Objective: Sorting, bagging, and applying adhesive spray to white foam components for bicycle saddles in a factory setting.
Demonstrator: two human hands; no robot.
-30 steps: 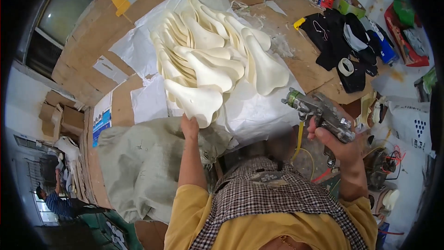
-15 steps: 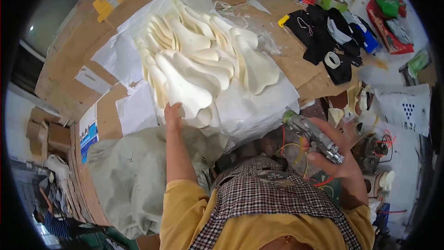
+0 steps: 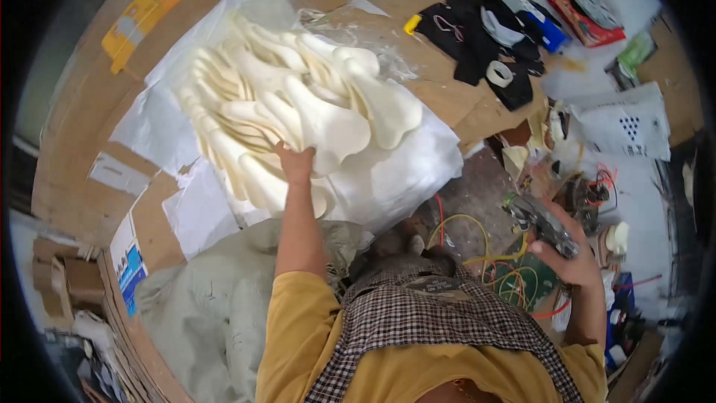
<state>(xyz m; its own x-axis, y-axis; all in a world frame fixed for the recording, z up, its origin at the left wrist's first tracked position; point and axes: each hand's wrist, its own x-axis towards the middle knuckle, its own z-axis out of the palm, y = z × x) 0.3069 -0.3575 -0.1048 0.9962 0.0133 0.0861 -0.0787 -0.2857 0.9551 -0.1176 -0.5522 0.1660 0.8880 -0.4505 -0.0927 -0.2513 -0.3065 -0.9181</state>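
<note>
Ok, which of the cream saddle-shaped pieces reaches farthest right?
The outermost cream piece: its broad, rounded end extends farther right than all the others, over the white sheet, well to the right of the left hand.

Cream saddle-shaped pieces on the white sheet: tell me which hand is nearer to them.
Left. The left hand is at the near side of the cream pieces, touching one; the right hand is apart from them, off to the right, holding a spray gun.

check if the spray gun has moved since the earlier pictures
Yes. Judged against the white tape roll, the spray gun in the right hand has moved farther away, back toward the checked apron.
</note>
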